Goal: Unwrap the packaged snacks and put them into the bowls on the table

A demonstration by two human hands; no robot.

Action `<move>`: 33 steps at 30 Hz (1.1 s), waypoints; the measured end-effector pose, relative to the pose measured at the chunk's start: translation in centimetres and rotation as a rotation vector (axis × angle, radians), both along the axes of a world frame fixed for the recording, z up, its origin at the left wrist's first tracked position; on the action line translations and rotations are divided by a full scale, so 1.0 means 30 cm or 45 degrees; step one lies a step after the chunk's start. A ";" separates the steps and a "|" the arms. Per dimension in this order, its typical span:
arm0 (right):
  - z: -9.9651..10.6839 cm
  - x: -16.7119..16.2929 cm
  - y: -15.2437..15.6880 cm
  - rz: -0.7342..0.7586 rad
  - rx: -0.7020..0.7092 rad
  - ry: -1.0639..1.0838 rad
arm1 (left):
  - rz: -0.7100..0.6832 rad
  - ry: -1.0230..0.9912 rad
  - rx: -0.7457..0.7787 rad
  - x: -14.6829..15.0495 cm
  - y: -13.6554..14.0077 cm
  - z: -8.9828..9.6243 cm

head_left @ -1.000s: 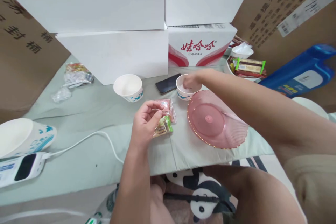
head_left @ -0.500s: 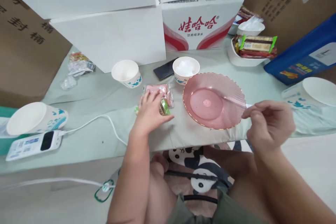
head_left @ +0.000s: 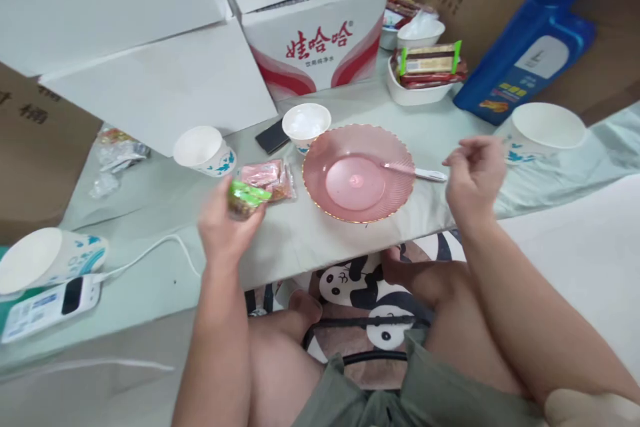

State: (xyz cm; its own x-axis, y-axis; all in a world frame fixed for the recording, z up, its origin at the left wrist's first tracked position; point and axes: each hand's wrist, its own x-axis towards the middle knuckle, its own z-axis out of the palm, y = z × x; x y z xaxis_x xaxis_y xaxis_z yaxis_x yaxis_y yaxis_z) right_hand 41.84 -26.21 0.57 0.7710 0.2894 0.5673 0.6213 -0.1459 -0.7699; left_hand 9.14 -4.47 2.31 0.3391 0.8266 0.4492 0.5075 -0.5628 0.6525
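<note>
Where the left grip [head_left: 221, 223] pinches, a green-ended packet [head_left: 247, 197] sits.

It looks like a home, with a panda-print mat [head_left: 345, 285] and cloth-covered table [head_left: 320, 240].

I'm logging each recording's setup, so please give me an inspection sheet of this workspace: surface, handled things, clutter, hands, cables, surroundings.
Surface: pale green cloth, creased.
Handled things: green packet, held; pink packets on the cloth; white utensil, handle projecting past the edge of the pink dish.
Clutter: dark phone, paper bowls, crumpled plastic, snack tub.
Hands: left hand grips green packet; right hand beside the utensil's handle, contact unclear.
Cables: white cable at the white device; another cord beyond the cloth's edge.
Surroundings: white cartons, brown cardboard, blue bottle.
</note>
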 end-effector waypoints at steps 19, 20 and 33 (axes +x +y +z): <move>0.110 -0.119 -0.042 0.376 0.026 0.624 | -0.365 -1.205 -1.487 0.195 -0.174 0.042; 0.138 -0.171 -0.037 0.519 0.015 0.658 | -0.377 -1.205 -1.481 0.194 -0.179 0.043; 0.177 -0.523 0.085 1.126 -0.473 0.285 | -0.490 -1.194 -1.325 0.175 -0.247 0.005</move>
State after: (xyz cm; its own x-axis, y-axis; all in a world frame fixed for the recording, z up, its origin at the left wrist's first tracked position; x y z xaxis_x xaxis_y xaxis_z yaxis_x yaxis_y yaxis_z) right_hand 26.16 -23.66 5.88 0.2693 0.9440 0.1908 0.4683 0.0447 -0.8824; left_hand 14.37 -11.88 2.47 0.5351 0.8378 -0.1085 -0.3973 0.3629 0.8429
